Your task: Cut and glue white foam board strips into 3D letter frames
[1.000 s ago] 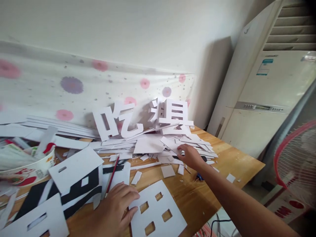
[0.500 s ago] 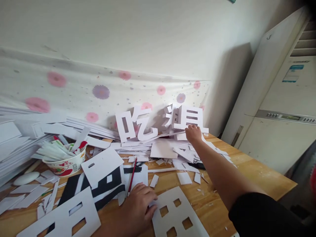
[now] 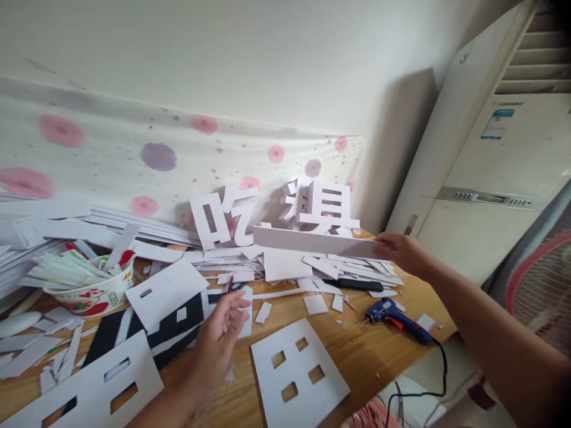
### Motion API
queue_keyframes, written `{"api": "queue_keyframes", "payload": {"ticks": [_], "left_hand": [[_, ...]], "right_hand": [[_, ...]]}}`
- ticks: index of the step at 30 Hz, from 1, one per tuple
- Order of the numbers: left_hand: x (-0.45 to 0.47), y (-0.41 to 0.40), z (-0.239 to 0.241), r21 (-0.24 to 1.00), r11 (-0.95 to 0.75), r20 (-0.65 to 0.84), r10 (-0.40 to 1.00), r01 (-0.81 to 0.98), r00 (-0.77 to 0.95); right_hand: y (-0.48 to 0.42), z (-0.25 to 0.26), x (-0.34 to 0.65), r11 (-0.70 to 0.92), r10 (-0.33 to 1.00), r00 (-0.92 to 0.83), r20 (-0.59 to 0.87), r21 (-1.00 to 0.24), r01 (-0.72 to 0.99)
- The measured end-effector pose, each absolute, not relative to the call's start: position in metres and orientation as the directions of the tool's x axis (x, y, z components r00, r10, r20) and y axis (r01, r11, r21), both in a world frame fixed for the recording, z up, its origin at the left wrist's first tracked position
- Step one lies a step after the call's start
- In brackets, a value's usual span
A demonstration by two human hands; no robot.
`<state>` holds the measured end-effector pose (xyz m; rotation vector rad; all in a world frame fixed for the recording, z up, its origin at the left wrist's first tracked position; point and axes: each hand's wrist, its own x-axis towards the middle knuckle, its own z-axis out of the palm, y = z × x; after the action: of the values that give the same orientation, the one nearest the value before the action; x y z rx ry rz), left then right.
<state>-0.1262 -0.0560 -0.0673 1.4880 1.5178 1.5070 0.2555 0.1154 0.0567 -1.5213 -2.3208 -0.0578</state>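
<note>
My right hand (image 3: 404, 254) pinches the right end of a long white foam board strip (image 3: 312, 242), which it holds level above the pile of offcuts. My left hand (image 3: 223, 327) hovers over the wooden table with its fingers apart and nothing in it. Just right of that hand lies a white foam board panel (image 3: 297, 359) with several square holes. Behind the strip stand raised white foam characters (image 3: 328, 205), one of them (image 3: 214, 223) further left. A red pencil (image 3: 230, 284) shows partly behind my left fingers.
A blue glue gun (image 3: 395, 318) with a black cord lies at the table's right edge. On the left, a paper tub (image 3: 96, 297) holds glue sticks. A black-handled tool (image 3: 361, 285) rests among scraps. A pink fan guard (image 3: 535, 273) and an air conditioner (image 3: 486, 178) stand right.
My right hand has lifted the long strip from the pile and drawn it rightwards. My left hand has risen off the table near the panel. The view has swung right, revealing the glue gun.
</note>
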Motion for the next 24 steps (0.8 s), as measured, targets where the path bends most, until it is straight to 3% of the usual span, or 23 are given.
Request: {"api": "queue_keyframes", "payload": {"ticks": [2,5,8,11,14,18,21,24], "left_hand": [[-0.127,-0.055,-0.060,0.973,-0.216,0.230,0.912,0.079,-0.339],[-0.133,-0.052,-0.048,0.945,-0.230,0.130,0.917,-0.233,-0.378],[-0.142,-0.051,-0.041,0.929,-0.132,0.038,0.963,-0.346,-0.266],[-0.152,-0.051,-0.042,0.985,-0.013,-0.011,0.990,-0.171,-0.143],[-0.156,-0.052,-0.046,0.982,0.032,-0.025,0.999,0.185,-0.039],[-0.152,-0.054,-0.046,0.763,-0.096,0.093,0.995,0.639,0.039],[-0.146,-0.055,-0.044,0.609,-0.135,0.106,0.990,0.782,0.089],[-0.141,-0.056,-0.041,0.553,-0.122,0.031,0.992,0.824,0.126]], "right_hand": [[0.097,0.037,0.261,0.466,0.878,-0.403,0.259,-0.263,0.845],[0.076,0.014,0.256,0.502,0.865,-0.465,0.192,-0.371,0.781],[0.067,0.004,0.251,0.511,0.852,-0.506,0.134,-0.422,0.748],[0.063,-0.001,0.253,0.500,0.854,-0.511,0.102,-0.435,0.749],[0.060,-0.008,0.254,0.495,0.859,-0.500,0.109,-0.423,0.759],[0.061,-0.020,0.246,0.502,0.865,-0.455,0.211,-0.351,0.791],[0.065,-0.028,0.235,0.532,0.839,-0.457,0.296,-0.272,0.802],[0.071,-0.037,0.225,0.566,0.806,-0.482,0.343,-0.211,0.797]]}}
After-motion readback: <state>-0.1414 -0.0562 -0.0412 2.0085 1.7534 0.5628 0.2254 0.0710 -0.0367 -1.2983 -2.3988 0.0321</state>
